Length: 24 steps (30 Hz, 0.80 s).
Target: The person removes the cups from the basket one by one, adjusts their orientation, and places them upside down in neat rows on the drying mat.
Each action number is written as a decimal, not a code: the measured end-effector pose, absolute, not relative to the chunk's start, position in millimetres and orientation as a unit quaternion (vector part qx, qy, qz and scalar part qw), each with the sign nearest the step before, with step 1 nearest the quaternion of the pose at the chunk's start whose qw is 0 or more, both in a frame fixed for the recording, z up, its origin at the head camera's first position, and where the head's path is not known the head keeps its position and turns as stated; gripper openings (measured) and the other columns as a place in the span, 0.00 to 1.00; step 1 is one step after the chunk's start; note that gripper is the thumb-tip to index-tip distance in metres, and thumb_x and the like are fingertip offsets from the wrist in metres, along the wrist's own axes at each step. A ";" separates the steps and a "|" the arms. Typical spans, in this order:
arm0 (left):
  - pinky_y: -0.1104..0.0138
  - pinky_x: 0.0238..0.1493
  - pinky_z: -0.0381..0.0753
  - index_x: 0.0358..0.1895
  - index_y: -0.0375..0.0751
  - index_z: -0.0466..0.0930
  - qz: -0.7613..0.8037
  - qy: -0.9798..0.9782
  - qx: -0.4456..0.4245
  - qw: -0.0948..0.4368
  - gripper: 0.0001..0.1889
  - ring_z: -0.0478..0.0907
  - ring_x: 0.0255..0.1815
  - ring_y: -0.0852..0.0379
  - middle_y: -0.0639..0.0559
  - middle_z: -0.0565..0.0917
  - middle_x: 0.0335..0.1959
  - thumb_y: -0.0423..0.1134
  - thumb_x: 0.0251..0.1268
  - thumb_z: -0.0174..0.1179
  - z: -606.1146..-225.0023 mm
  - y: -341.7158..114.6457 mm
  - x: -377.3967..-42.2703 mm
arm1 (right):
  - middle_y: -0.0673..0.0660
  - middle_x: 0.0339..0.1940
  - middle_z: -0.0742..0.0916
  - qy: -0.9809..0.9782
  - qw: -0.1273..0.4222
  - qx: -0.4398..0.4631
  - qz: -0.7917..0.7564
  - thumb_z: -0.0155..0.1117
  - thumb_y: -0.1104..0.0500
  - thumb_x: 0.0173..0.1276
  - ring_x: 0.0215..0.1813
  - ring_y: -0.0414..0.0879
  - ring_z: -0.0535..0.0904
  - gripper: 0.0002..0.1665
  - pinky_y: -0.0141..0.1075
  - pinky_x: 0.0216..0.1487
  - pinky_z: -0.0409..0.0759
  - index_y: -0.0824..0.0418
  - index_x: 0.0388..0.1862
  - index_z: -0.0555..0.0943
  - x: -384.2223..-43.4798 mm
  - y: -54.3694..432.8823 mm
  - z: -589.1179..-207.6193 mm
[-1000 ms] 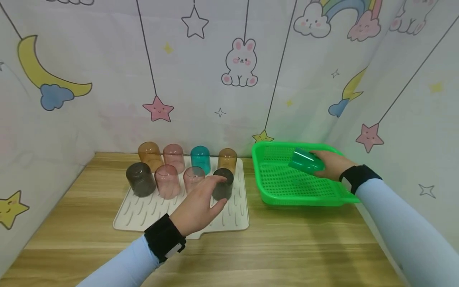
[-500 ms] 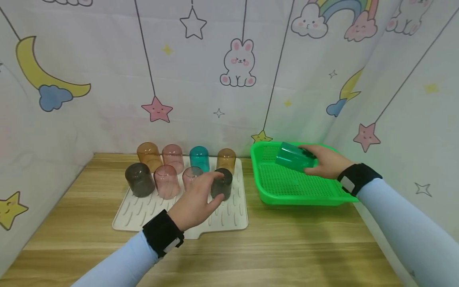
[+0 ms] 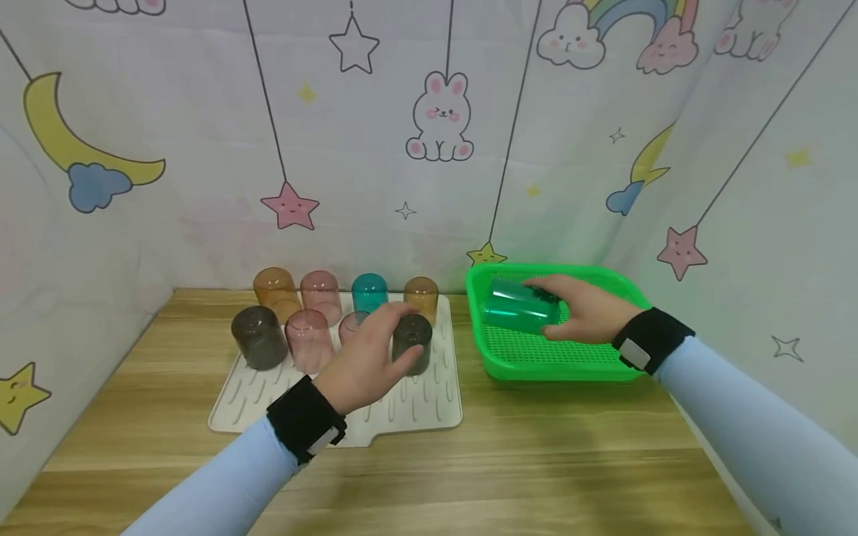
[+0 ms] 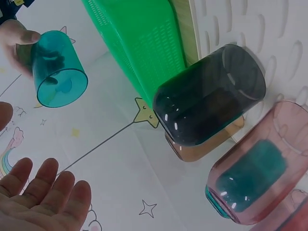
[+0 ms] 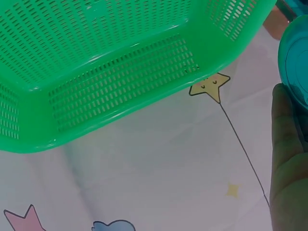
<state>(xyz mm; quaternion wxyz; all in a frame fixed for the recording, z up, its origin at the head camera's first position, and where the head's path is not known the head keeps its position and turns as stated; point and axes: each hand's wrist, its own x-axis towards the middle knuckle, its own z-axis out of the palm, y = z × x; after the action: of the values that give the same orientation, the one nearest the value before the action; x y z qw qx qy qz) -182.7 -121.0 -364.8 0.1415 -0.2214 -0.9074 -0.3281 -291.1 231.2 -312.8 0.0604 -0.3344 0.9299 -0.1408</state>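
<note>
My right hand (image 3: pixel 590 307) grips a clear teal cup (image 3: pixel 516 307) by its base end, the cup tipped on its side with its open mouth to the left, above the green basket. In the left wrist view that teal cup (image 4: pixel 60 72) hangs apart from my left hand. My left hand (image 3: pixel 362 361) hovers in front of the drying mat, fingers loosely bent and holding nothing. Nearest to it is a dark grey cup (image 3: pixel 412 331), upside down on the mat. The left wrist view shows a gap between my left fingers (image 4: pixel 45 178) and the grey cup (image 4: pixel 207 96).
A white ridged drying mat (image 3: pixel 436 406) bears two rows of upturned cups, among them a pink cup (image 3: pixel 309 342), a blue cup (image 3: pixel 369 292) and an amber cup (image 3: pixel 275 290). To its right stands the green mesh basket (image 3: pixel 563 372). A patterned curtain (image 3: pixel 362 134) backs the wooden table (image 3: pixel 469 476).
My right hand has carried the teal cup leftward across the basket, toward its left end. The left hand has shifted only slightly, staying by the dark grey cup.
</note>
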 end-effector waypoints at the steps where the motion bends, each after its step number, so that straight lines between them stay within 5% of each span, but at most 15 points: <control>1: 0.51 0.68 0.78 0.68 0.36 0.68 -0.328 -0.908 -0.222 0.138 0.29 0.76 0.66 0.47 0.41 0.77 0.63 0.42 0.69 0.65 -363.2 -120.1 -183.3 | 0.60 0.68 0.77 0.929 0.061 -0.336 -0.141 0.69 0.57 0.62 0.58 0.53 0.76 0.44 0.49 0.59 0.81 0.56 0.77 0.66 -289.6 228.6 -312.9; 8: 0.52 0.73 0.73 0.71 0.39 0.66 -0.336 -0.904 -0.236 0.121 0.32 0.71 0.72 0.48 0.44 0.74 0.69 0.46 0.70 0.65 -356.3 -114.1 -186.1 | 0.57 0.70 0.77 0.917 0.075 -0.365 -0.143 0.70 0.56 0.61 0.62 0.51 0.75 0.45 0.52 0.65 0.79 0.55 0.77 0.66 -278.9 211.1 -315.8; 24: 0.51 0.69 0.77 0.75 0.46 0.62 -0.298 -0.918 -0.253 0.058 0.41 0.71 0.73 0.48 0.48 0.69 0.74 0.60 0.65 0.66 -357.2 -103.6 -184.4 | 0.50 0.63 0.79 0.890 0.099 -0.429 -0.119 0.73 0.52 0.61 0.52 0.44 0.77 0.43 0.39 0.52 0.82 0.50 0.75 0.69 -252.2 174.0 -325.0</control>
<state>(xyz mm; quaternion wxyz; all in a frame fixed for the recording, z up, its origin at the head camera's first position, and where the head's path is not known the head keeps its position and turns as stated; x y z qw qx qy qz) -184.4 -103.6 -357.2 0.0582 -0.2533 -0.9185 -0.2980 -252.2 174.0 -325.0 0.0993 -0.4293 0.8897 -0.1191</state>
